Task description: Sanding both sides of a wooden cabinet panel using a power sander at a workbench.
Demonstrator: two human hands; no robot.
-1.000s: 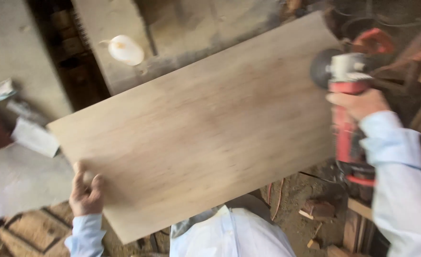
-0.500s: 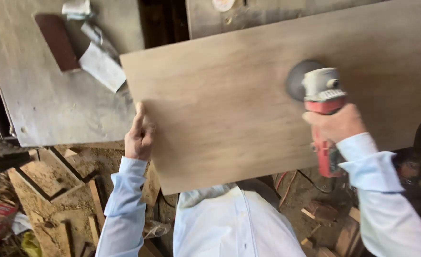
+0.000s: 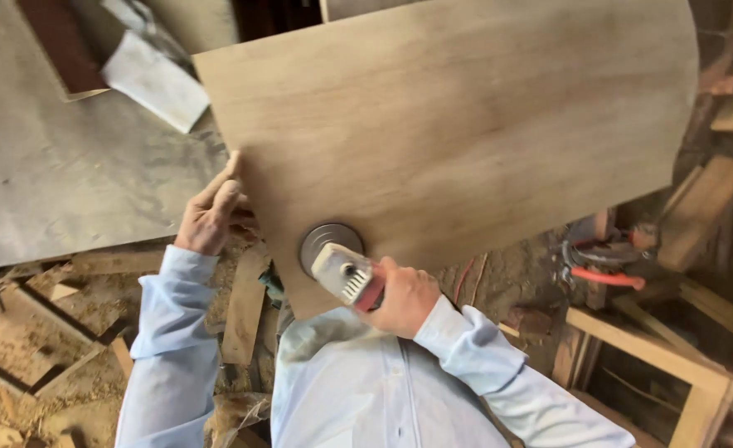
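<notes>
The sander (image 3: 337, 264), gripped in the closed right hand (image 3: 404, 294), rests its disc on the near corner of the board (image 3: 449, 133), where it could tip off the edge and gouge it. The left hand (image 3: 211, 217) pinches the board's left edge only, so the board could pivot. The sander's long axis runs from disc at upper left to handle at lower right.
</notes>
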